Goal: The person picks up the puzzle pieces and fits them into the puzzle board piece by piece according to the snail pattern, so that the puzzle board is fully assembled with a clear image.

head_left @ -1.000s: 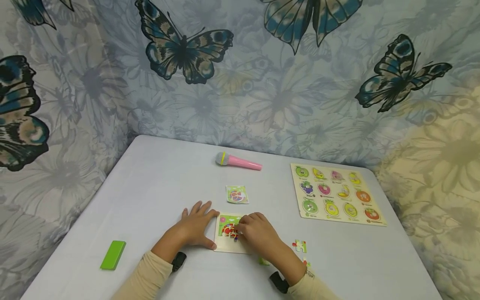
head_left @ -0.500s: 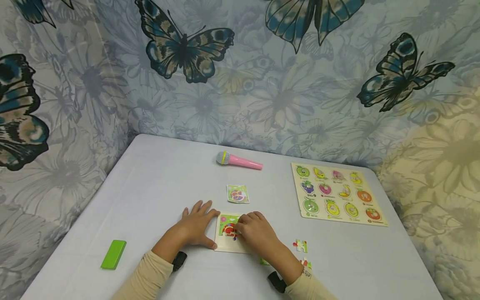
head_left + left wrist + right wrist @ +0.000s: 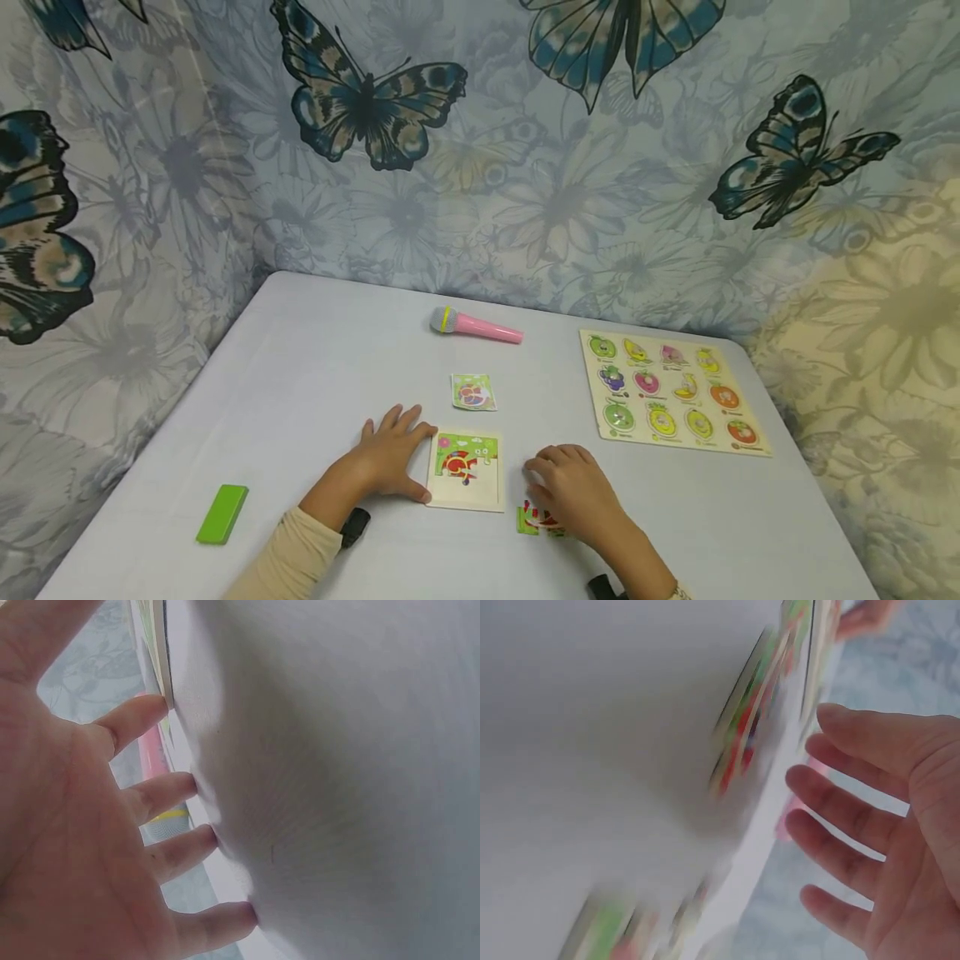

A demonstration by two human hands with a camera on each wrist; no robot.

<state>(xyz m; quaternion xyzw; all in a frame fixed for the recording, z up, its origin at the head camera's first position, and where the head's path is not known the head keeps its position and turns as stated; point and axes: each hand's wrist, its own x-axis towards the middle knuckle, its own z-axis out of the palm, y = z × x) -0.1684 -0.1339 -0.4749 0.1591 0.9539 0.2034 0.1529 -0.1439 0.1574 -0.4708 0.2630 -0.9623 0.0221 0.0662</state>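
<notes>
A small square jigsaw board (image 3: 483, 496) lies on the white table, its upper part filled with joined pieces of a red and green picture. My left hand (image 3: 388, 457) rests with fingers spread at the board's left side, thumb and index fingertip touching its edge. In the left wrist view, the left fingertips (image 3: 204, 836) press on the tabletop. My right hand (image 3: 577, 487) is right of the board, over loose jigsaw pieces (image 3: 528, 522) that it partly hides. In the right wrist view, the right fingers (image 3: 840, 799) are loosely bent and hold nothing; blurred pieces (image 3: 742, 727) lie beyond them.
A small picture card (image 3: 473, 392) lies behind the board, with a pink toy microphone (image 3: 480, 326) farther back. A fruit puzzle board (image 3: 675, 392) is at the back right. A green block (image 3: 222, 514) lies at the left. Patterned walls (image 3: 480, 208) border the table.
My right hand has left the jigsaw board and moved right and toward me, over the loose pieces. The board's upper right is now uncovered, showing green pieces there. My left hand has stayed in place.
</notes>
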